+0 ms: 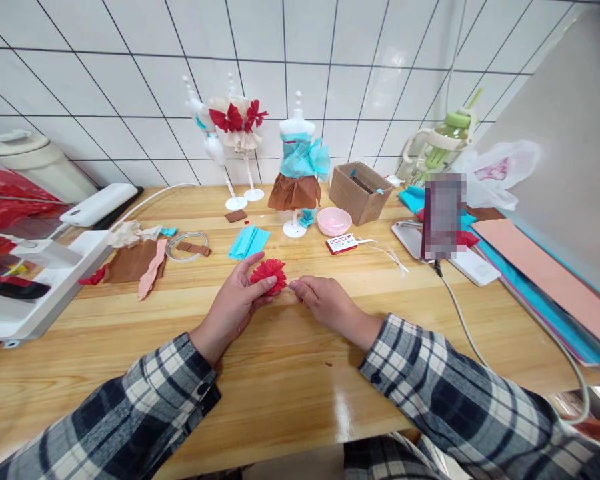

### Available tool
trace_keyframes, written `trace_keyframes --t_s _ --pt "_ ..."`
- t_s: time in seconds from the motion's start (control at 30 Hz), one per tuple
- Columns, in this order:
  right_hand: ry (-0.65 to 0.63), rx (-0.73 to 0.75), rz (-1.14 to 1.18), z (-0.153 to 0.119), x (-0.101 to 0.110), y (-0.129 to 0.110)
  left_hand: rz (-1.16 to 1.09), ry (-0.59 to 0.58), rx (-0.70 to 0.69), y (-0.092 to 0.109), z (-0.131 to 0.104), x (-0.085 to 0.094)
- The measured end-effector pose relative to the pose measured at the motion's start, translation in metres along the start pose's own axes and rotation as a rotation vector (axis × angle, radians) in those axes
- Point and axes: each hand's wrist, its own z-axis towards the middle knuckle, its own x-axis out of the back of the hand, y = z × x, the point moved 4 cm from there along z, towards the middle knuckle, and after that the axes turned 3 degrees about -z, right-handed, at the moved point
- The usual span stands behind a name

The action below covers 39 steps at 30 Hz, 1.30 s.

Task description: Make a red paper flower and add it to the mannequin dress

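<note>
My left hand (234, 299) pinches a red crepe-paper flower (268, 271) with fringed petals, thumb on top and fingers underneath. Just to its right, my right hand (327, 303) is closed in a pinch on a thin, pale strand (289, 287) at the flower's edge. What kind of strand it is stays unclear, as the fingertips cover most of it. Both hands are above the wooden table (280, 387). Beyond the flower lies a folded stack of turquoise crepe paper (249, 241).
Behind stand a mini dress form (298, 157) in turquoise and brown paper and two more forms (253, 175). A pink bowl (334, 221), cardboard box (363, 193) and red-white packet (342, 244) sit nearby. Paper scraps (130, 261) and a power strip (45, 287) lie left; a phone (443, 217) stands right.
</note>
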Motion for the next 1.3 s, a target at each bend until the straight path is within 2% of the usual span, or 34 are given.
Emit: trace_keyframes --t_s 1.3 --pt "0.005 0.009 0.037 0.0002 -0.0020 0.0027 0.015 0.015 -0.011 -0.0016 0.0018 0.0024"
